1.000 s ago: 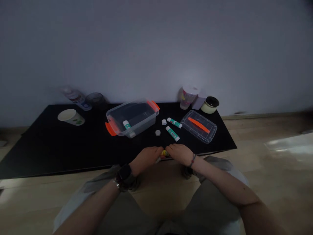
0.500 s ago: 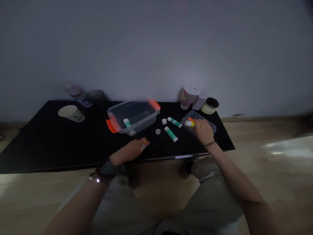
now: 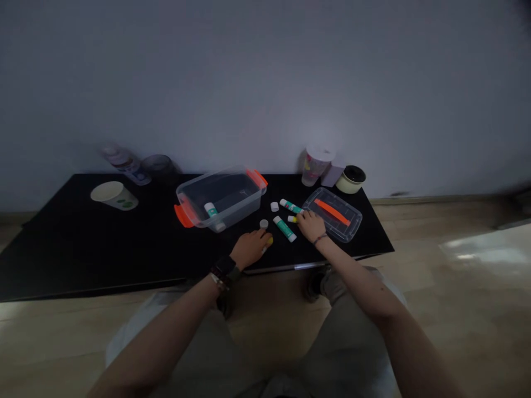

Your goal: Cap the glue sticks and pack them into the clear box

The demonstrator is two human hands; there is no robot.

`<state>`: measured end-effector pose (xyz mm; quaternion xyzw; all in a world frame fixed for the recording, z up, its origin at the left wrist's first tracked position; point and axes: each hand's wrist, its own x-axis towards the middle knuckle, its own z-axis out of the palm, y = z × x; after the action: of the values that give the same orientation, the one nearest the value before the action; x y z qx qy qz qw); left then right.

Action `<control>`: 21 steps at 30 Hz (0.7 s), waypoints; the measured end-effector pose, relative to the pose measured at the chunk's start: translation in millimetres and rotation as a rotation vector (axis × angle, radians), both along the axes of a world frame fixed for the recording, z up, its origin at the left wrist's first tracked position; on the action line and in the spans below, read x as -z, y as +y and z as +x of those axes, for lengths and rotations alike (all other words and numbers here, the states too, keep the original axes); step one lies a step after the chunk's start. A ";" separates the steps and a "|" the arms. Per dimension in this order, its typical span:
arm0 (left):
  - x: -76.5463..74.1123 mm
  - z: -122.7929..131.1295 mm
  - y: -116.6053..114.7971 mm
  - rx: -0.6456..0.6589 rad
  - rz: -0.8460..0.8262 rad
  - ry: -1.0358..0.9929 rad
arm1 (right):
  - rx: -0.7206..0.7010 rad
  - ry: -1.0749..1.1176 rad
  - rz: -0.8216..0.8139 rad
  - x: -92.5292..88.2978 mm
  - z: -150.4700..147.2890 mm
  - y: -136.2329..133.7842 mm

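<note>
My left hand (image 3: 248, 249) is closed around a small yellow-and-white stick (image 3: 269, 241), near the table's front edge. In my right hand (image 3: 313, 224) a white-and-yellow stick (image 3: 292, 219) is pinched, its white end pointing left. Between the hands lies a green-and-white glue stick (image 3: 285, 229). Another green glue stick (image 3: 290, 206) rests just behind my right fingers. A white cap (image 3: 274, 206) and a round cap (image 3: 264, 224) are close by. One more green-and-white glue stick (image 3: 211, 210) leans inside the clear plastic box (image 3: 244, 209), which has orange clips.
A clear lid with an orange handle (image 3: 332, 211) lies right of my right hand. Behind it stand a patterned cup (image 3: 313, 166), a pale box (image 3: 333, 174) and a cream pot (image 3: 350, 181). A paper cup (image 3: 115, 196), a bottle (image 3: 126, 166) and a dark bowl (image 3: 160, 166) occupy the left.
My right hand has carried the white-and-yellow stick left off the lid to beside the green glue sticks. My left hand has moved right, still holding its stick.
</note>
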<state>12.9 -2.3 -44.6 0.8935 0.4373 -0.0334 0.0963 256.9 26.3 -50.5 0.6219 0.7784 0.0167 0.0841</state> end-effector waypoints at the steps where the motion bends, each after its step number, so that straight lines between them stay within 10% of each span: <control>1: -3.4 4.5 2.8 -0.003 0.021 -0.017 | -0.001 0.012 0.029 -1.8 -0.7 1.2; 12: -1.2 33.7 29.9 -0.295 -0.179 -0.602 | -0.305 0.809 -0.102 -19.4 -19.7 9.2; 21: -8.1 15.5 23.8 -0.365 -0.334 -0.890 | 0.101 0.412 0.058 -28.5 -7.1 68.5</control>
<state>28.4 21.5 -36.5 0.7026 0.4917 0.2985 0.4189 249.8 94.8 -22.1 0.6526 0.7461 -0.0928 -0.0939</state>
